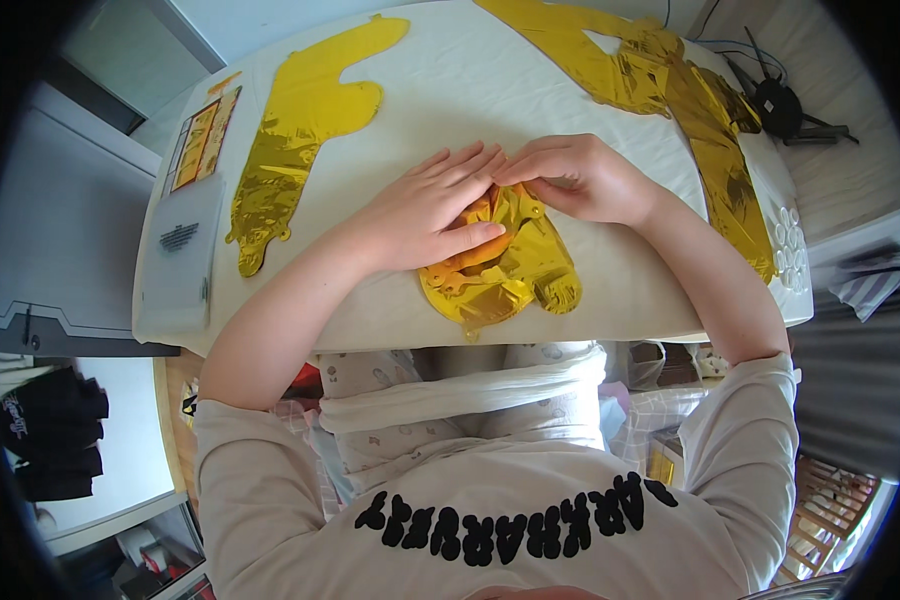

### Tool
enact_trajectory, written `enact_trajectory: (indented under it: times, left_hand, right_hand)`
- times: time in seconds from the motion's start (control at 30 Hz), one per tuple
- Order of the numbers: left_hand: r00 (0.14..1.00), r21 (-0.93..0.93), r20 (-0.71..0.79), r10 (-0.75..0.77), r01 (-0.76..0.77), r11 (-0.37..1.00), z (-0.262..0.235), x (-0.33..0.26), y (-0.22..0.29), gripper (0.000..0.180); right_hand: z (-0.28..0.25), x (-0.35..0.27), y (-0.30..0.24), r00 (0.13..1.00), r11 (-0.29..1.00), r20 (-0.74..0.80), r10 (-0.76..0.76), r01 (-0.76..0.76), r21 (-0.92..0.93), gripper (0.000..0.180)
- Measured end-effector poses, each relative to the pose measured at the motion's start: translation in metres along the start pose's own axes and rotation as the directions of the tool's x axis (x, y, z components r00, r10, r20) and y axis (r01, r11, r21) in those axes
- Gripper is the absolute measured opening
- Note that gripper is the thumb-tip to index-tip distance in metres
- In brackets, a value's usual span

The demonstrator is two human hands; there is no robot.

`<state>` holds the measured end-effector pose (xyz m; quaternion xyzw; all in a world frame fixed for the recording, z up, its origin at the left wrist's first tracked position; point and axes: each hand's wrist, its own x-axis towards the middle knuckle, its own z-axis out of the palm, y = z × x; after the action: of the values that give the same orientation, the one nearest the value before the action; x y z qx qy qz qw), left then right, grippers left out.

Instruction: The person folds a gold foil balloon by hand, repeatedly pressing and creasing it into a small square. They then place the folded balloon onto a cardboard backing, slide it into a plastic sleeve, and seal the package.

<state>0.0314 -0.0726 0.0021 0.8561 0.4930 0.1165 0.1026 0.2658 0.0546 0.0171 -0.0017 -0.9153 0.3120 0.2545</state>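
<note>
A crumpled gold foil balloon (530, 250) lies near the front edge of the table, partly folded over itself, with orange reflections in its creases. My left hand (425, 210) rests flat on its upper left part, fingers stretched out and thumb spread across the foil. At the balloon's far edge my right hand (585, 180) is closed in a pinch on the foil, its fingertips meeting those of the left. The two hands hide the balloon's far end. Its rounded near end and a small tab show below them.
Flat gold foil balloons lie on the white-covered table (400, 310), one at left (305, 110) and more at right (715, 150). A clear plastic bag (178, 260) and a printed card (205, 135) lie far left. A black router (778, 108) and clear rings (790, 245) are at right.
</note>
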Motion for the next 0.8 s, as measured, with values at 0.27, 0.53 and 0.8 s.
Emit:
enact_trajectory:
  times: [0.27,0.53,0.8]
  left_hand:
    - [1.000,0.001,0.007,-0.001,0.001,1.000,-0.001,0.000,0.000,0.091]
    - [1.000,0.114,-0.010,0.022,-0.021,0.993,0.003,-0.001,0.002,0.102]
    - [0.999,0.062,0.007,0.034,-0.034,0.998,0.002,0.000,0.000,0.100]
  right_hand:
    - [-0.011,-0.009,-0.003,0.986,0.997,0.160,0.036,-0.024,-0.080,0.034]
    - [-0.011,-0.015,-0.014,0.970,0.971,0.243,0.012,0.047,-0.234,0.039]
    - [-0.008,-0.022,-0.002,0.972,0.878,0.199,-0.129,0.205,-0.432,0.034]
